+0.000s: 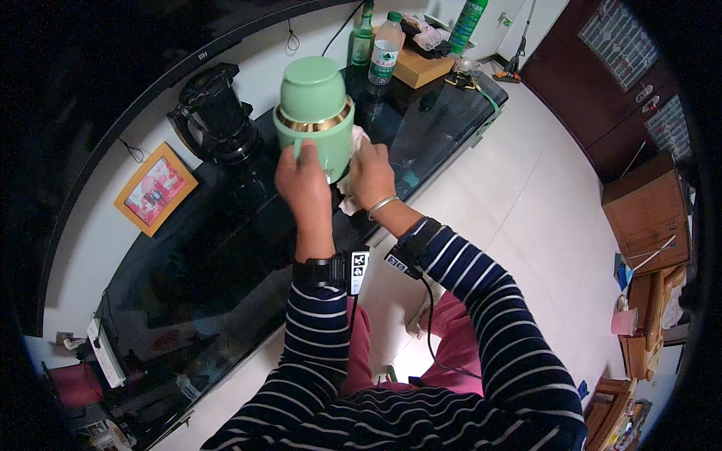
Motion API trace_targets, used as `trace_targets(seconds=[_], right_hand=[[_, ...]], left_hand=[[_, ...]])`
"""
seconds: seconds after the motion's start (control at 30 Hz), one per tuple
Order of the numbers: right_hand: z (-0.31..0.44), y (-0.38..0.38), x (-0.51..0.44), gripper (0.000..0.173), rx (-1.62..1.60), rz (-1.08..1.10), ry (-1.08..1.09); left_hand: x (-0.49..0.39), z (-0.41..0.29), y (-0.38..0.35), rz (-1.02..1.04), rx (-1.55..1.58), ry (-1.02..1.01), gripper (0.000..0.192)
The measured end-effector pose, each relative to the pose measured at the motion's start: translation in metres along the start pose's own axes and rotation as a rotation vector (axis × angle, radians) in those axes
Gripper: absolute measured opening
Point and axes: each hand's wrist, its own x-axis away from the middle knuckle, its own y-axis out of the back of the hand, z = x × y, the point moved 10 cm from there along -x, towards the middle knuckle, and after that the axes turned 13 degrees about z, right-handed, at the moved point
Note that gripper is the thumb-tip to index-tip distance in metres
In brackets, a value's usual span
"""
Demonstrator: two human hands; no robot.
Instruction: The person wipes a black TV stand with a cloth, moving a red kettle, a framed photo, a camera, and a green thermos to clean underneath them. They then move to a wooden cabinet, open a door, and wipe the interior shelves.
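Observation:
A pale green insulated flask [317,107] with a gold band and a cup-shaped lid is held up over the glossy black counter [214,242]. My left hand [307,175] grips its handle side, thumb pressed near the top of the handle. On the other side, my right hand [373,176] holds a light cloth [351,194] against the flask's body. Most of the cloth is hidden behind the right fingers and the flask. The flask stands nearly upright, its base close to the counter; whether it touches cannot be told.
Behind the flask stand a green glass bottle [362,40], a clear plastic bottle [386,53] and a wooden box [420,67] with items on top. Leftward are a black pitcher [217,115], a framed photo [156,189] and a power strip [105,352]. A television [113,96] overhangs the counter.

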Motion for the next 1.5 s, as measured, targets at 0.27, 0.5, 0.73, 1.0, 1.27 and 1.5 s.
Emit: trace_targets(seconds=[0.27,0.5,0.73,1.0,1.27,1.5], right_hand=[[-0.013,-0.033,-0.03,0.043,0.595,0.334,0.372],[-0.13,0.043,-0.125,0.052,0.605,0.345,-0.258],[0.046,-0.085,-0.118,0.034,-0.178,0.681,0.809],[0.008,-0.079,-0.229,0.035,0.465,0.5,0.544],[-0.085,-0.065,-0.285,0.026,0.831,0.45,0.207],[-0.115,-0.035,-0.237,0.023,0.631,0.447,0.234]], left_hand=[[0.014,-0.02,0.062,-0.321,-0.265,-0.061,0.041],[0.012,-0.01,0.074,-0.33,-0.124,-0.009,0.037],[0.01,-0.012,0.059,-0.343,-0.129,-0.03,0.035],[0.004,-0.01,0.059,-0.354,-0.094,-0.1,0.034],[0.003,-0.005,0.054,-0.32,0.016,-0.089,0.033],[0.0,-0.009,0.059,-0.289,-0.072,-0.078,0.032]])
